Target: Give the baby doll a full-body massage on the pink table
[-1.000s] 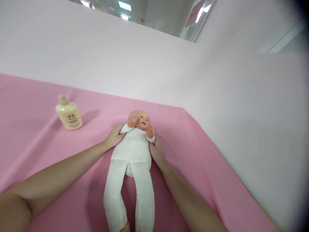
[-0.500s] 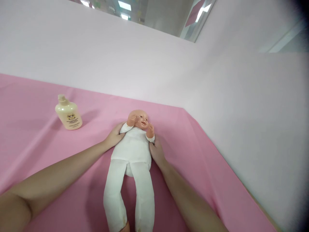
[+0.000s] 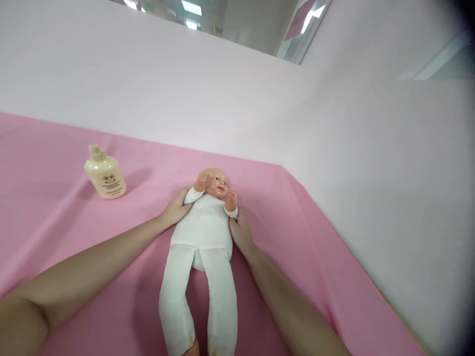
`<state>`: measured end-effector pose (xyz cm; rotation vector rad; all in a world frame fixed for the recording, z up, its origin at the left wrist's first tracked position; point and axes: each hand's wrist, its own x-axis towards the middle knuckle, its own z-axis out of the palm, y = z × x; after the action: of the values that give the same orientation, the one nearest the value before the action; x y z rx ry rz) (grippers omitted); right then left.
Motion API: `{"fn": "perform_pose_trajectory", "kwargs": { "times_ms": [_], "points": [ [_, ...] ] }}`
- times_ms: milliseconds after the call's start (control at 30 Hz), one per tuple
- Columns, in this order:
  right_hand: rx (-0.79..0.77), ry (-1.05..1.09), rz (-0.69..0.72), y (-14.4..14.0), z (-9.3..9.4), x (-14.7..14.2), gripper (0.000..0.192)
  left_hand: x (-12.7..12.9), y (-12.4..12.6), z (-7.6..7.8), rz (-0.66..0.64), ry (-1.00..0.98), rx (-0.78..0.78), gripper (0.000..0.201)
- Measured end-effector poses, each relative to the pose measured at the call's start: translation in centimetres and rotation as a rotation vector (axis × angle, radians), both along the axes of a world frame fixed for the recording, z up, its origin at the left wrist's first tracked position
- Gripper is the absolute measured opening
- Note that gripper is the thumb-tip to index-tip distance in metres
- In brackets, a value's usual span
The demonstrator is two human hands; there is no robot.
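Note:
A baby doll (image 3: 202, 222) with a white cloth body lies face up, its head toward the wall and its legs toward me. Its forearms are raised beside its face. My left hand (image 3: 179, 205) grips the doll's side under the arm on the left, thumb on the chest edge. On the opposite side, my right hand (image 3: 242, 231) holds the doll below its other arm. Most of the fingers of both hands are hidden behind the doll's body and arms. The doll's feet run out at the bottom edge of the view.
A cream-coloured pump bottle (image 3: 106, 174) with dark print stands to the left of the doll. Pink cloth (image 3: 74, 217) covers the table, with folds at left and right. White walls (image 3: 156, 84) meet in a corner behind, and a mirror or window (image 3: 252, 29) is at the top.
The doll's raised hand on the left has shifted very slightly leftward. My hands keep the same hold, and the bottle stays in place.

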<state>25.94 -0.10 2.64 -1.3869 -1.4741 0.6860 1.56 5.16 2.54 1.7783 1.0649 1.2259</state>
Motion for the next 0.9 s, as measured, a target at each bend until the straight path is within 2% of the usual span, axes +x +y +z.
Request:
{"fn": "perform_pose_trajectory", "kwargs": {
  "times_ms": [900],
  "points": [
    [-0.014, 0.030, -0.003, -0.03, -0.09, 0.00, 0.044, -0.03, 0.12, -0.21, 0.015, -0.002, -0.040, 0.055]
  ]
}}
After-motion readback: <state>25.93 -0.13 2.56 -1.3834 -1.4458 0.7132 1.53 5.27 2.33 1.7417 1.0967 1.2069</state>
